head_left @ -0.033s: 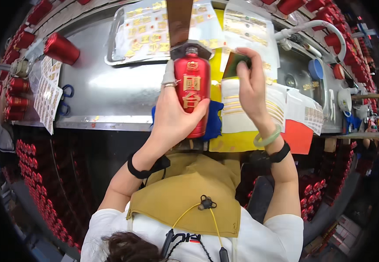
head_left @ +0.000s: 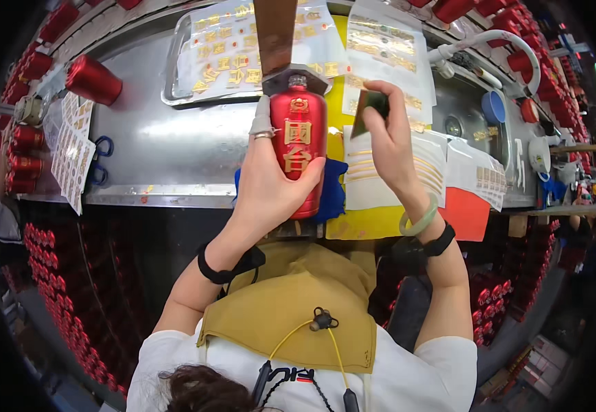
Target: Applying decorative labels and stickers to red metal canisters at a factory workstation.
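A red bottle (head_left: 316,130) with raised gold characters lies on a blue cloth (head_left: 335,191), its neck pointing away from me. My left hand (head_left: 268,175) wraps its left side, thumb across the lower front; a whitish cover sits on one finger. To the bottle's right, my right hand (head_left: 395,147) pinches a small flat dark-green piece (head_left: 360,115) between thumb and fingers, apart from the bottle. What exactly this piece is, I cannot tell. Below that hand, a white sheet (head_left: 359,196) carries several curved gold strips.
A metal tray (head_left: 170,81) bears sheets of gold characters. A brown upright piece (head_left: 274,34) rises beyond the bottle neck. Blue-handled scissors (head_left: 101,159) and a red container (head_left: 94,79) are at left. A curved tap (head_left: 510,38) and a blue cup (head_left: 495,108) stand at right.
The dark-green piece has tilted in my right hand and now stands more upright. My left hand keeps its hold on the bottle. The whole view has shifted slightly.
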Available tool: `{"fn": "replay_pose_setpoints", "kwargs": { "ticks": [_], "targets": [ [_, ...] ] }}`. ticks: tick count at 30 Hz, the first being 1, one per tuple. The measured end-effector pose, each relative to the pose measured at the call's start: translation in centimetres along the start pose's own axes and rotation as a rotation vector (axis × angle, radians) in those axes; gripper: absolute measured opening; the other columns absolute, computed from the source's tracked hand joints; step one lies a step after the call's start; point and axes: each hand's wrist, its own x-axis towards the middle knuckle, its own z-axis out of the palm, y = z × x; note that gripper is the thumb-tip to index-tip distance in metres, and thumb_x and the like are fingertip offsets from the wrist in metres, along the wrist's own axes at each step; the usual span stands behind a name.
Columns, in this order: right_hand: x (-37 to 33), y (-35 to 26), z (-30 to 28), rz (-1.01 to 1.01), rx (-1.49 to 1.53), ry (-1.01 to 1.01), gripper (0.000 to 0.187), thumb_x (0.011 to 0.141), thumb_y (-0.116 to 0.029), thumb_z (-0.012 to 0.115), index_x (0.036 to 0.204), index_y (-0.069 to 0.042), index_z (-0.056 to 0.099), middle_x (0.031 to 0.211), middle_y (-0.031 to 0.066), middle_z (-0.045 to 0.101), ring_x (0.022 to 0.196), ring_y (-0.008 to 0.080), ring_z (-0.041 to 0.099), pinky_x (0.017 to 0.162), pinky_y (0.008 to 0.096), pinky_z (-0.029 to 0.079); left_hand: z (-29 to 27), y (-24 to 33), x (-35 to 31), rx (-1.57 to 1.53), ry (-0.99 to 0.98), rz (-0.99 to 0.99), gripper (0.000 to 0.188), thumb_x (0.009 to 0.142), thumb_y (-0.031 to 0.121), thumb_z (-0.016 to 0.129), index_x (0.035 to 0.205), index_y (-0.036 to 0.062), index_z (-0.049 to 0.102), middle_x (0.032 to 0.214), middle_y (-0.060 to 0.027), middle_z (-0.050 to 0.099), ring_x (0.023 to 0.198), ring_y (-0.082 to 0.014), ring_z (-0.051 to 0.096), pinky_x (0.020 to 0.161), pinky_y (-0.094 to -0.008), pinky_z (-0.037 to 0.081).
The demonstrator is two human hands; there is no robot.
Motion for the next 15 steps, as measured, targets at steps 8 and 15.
{"fn": "replay_pose_setpoints", "kwargs": {
  "ticks": [8,15],
  "targets": [
    [6.8,8.7,-9.6,0.107,-0.826,0.072,0.055,0.074,-0.047,0.090,0.079,0.002,0.065,0.090,0.0182,0.064,0.075,0.0324,0.061,0.066,0.0421,0.051,-0.1,0.1,0.3,0.053,-0.015,0.025,0.103,0.081,0.019,0.082,0.158,-0.0030,0.018,0.133,-0.0273,0.055,0.117,-0.0376,0.064,0.100,-0.0451,0.051],
    [8.6,15.8,-16.3,0.264,-0.723,0.065,0.089,0.066,-0.044,0.093,0.129,0.008,0.059,0.125,0.0268,0.065,0.111,0.0325,0.067,0.090,0.0398,0.053,-0.4,0.0,0.1,0.070,-0.036,-0.019,0.106,0.080,0.023,0.083,0.157,-0.0067,0.017,0.137,-0.0300,0.053,0.122,-0.0398,0.061,0.104,-0.0452,0.049]
  ]
}}
